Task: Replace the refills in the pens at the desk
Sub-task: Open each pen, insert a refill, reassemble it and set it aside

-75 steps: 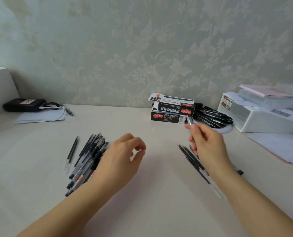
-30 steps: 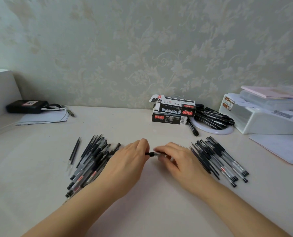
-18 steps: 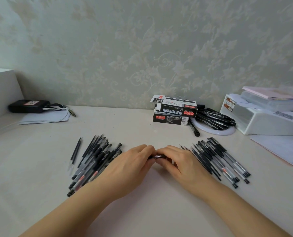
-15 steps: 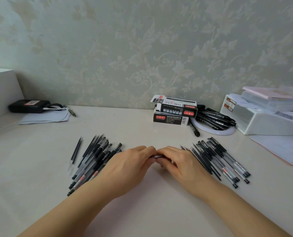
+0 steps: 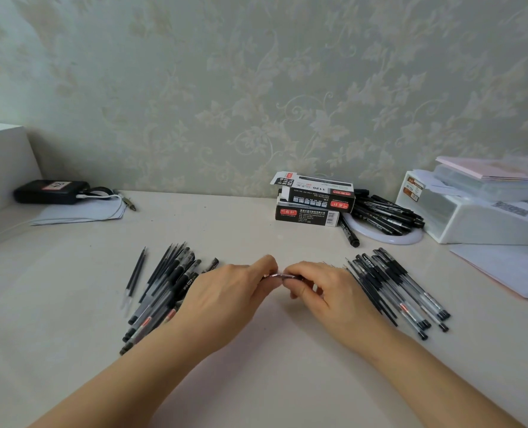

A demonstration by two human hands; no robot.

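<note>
Both forearms reach in from the bottom edge and meet over the middle of the desk. The left hand lies palm down, its knuckles raised, its fingers curled inward and pinching one end of a pen. The right hand mirrors it, its fingers bent and pinching the other end, so the two sets of fingertips nearly touch. Only a short stretch of the pen shows between them: a thin, dark, slightly shiny barrel lying level just above the desk; its tip and cap end are hidden by the hands.

To the left of the left hand lies a fanned heap of pens and refills, partly under the wrist, with one loose refill just beside it. To the right of the right hand lies a second row of pens, black-gripped with clear barrels, laid roughly parallel. Farther back stand two stacked pen boxes, and beside them a pile of black pens on a white ring.
</note>
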